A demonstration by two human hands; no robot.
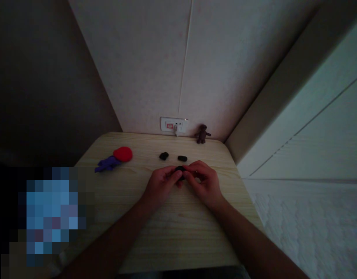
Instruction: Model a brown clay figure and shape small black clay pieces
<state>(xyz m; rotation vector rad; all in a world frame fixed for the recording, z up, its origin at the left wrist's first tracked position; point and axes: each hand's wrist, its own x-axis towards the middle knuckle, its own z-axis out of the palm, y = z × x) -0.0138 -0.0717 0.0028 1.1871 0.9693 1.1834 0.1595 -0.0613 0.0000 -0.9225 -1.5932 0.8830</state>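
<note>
Between the fingertips of both my hands is a small black lump [180, 169] that looks like modelling clay, partly hidden by my thumbs. My left hand [162, 182] pinches it from the left, thumb on top. From the other side my right hand [204, 182] grips it with thumb and forefinger. Just beyond my fingers, two more black lumps lie on the wooden tabletop [172, 232]: a rounded, uneven one [164, 155] and a longer, flatter one [182, 158].
A flat red disc [123, 154] rests against a purple clay-like shape [108, 163] at the left. A small brown figure [202, 134] stands at the back right near the wall. A wall socket [174, 124] with a plug sits behind the table. A pixelated patch covers the lower left.
</note>
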